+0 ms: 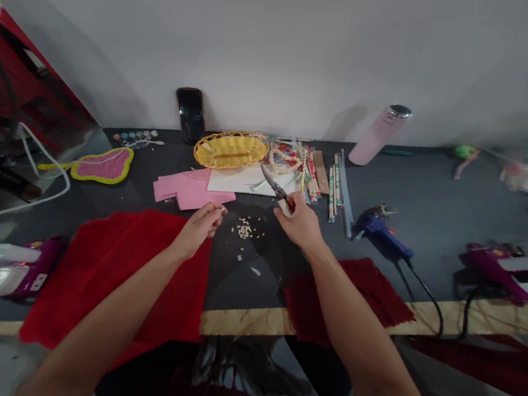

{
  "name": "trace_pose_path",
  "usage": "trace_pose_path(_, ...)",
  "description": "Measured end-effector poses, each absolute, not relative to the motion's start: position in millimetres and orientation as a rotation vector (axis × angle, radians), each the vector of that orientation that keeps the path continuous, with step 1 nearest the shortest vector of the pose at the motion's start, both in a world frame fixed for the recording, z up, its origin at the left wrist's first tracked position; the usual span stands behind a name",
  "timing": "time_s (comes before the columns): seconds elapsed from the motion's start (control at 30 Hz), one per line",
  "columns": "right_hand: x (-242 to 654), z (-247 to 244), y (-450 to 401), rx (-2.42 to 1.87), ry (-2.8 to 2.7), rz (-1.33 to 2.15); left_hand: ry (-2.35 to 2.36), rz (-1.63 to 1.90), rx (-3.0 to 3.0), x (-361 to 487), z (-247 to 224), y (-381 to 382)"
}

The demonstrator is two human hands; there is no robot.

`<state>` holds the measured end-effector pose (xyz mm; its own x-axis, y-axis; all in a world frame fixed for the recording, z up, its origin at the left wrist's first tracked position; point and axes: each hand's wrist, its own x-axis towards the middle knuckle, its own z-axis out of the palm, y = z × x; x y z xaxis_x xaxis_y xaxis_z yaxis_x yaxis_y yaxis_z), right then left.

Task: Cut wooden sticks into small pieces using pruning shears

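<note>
Over the dark tabletop point(396, 178), the right hand point(297, 223) has a firm hold on light, stiff scissors point(273, 184) by the red handles, while the left hand point(200, 229) pinches narrow, can't tell if on anything, just beside tiny pale bits point(244, 227), fiddly to pick up.

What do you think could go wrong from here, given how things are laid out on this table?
The scissors in the right hand point toward the white paper, so a careless snip could nick it. The loose pale bits lie beside the left hand, and a small sweep of that hand could scatter them onto the red cloth, where they might be hard to gather.
</note>
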<state>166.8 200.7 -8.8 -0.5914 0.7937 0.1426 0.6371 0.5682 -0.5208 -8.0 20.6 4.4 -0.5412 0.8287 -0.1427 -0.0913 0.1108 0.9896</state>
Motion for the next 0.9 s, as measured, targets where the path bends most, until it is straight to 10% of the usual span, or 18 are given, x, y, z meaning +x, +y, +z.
trace_pose_path(0.9, 162.5, 14.5, 143.7, -0.562, -2.902, 0.169, 1.411, 1.648, 0.587, -5.4, -5.3, 13.9)
